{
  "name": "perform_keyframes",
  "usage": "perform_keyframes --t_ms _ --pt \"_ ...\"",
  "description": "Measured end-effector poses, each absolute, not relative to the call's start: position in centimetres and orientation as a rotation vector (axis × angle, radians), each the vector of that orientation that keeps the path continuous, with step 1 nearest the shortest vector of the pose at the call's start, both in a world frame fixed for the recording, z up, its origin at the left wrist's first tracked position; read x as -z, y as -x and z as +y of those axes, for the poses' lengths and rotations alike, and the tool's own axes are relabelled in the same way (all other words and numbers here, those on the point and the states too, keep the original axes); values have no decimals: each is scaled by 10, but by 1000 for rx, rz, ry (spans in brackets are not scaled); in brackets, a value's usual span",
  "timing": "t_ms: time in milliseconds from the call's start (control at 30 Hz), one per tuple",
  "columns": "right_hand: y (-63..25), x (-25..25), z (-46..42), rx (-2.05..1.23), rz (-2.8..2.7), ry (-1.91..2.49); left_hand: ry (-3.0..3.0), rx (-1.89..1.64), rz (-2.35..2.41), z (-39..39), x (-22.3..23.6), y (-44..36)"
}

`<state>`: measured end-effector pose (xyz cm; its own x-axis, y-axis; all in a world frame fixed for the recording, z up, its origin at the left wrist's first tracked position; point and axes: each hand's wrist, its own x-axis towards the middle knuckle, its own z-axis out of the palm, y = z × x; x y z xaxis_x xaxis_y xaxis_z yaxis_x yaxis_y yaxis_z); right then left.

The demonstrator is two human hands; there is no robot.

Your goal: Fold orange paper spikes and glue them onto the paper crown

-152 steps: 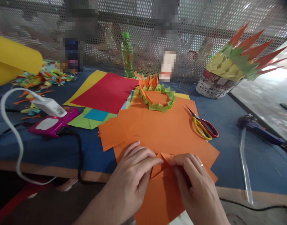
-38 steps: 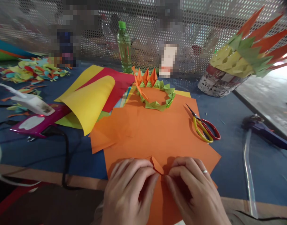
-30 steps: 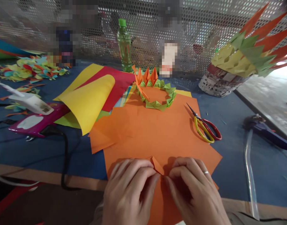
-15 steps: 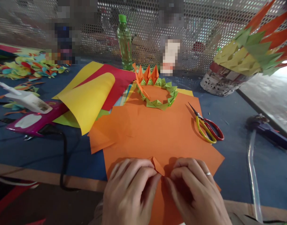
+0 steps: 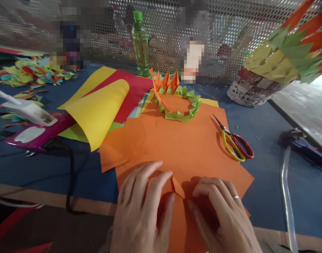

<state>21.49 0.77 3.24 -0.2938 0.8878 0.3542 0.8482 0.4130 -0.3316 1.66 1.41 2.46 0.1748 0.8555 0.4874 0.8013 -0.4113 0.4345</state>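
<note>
A small folded piece of orange paper [image 5: 178,188] lies low and central between my two hands, on larger sheets of orange paper [image 5: 182,144]. My left hand [image 5: 142,207] is just left of the piece, its fingers stretched out and apart with nothing in them. On the other side, my right hand [image 5: 221,207], with a ring on one finger, has thumb and forefinger closed at the piece's lower right end. Its fingertips partly hide that end. Farther back, a ring of green folded paper [image 5: 195,105] carries several orange folded points [image 5: 166,82].
Scissors [image 5: 230,138] with red and yellow handles lie to the right, and a dark blue glue gun [image 5: 303,146] beyond. Yellow [image 5: 103,109] and red sheets, a purple power strip [image 5: 34,135] and paper scraps fill the left. A green bottle [image 5: 140,45] stands behind.
My left hand has let go of the folded orange paper; its fingers have spread and moved up and left. My right hand stays at the piece.
</note>
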Motion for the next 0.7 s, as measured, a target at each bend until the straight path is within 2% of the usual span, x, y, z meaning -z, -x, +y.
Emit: perform_keyframes --t_ms 367,700 --pt "-216 -32 9 -60 -2237 1431 -2402 -1016 1638 15 -23 -15" --pt "-209 -33 2 -197 -2123 1542 -2432 -938 1588 11 -25 -11"
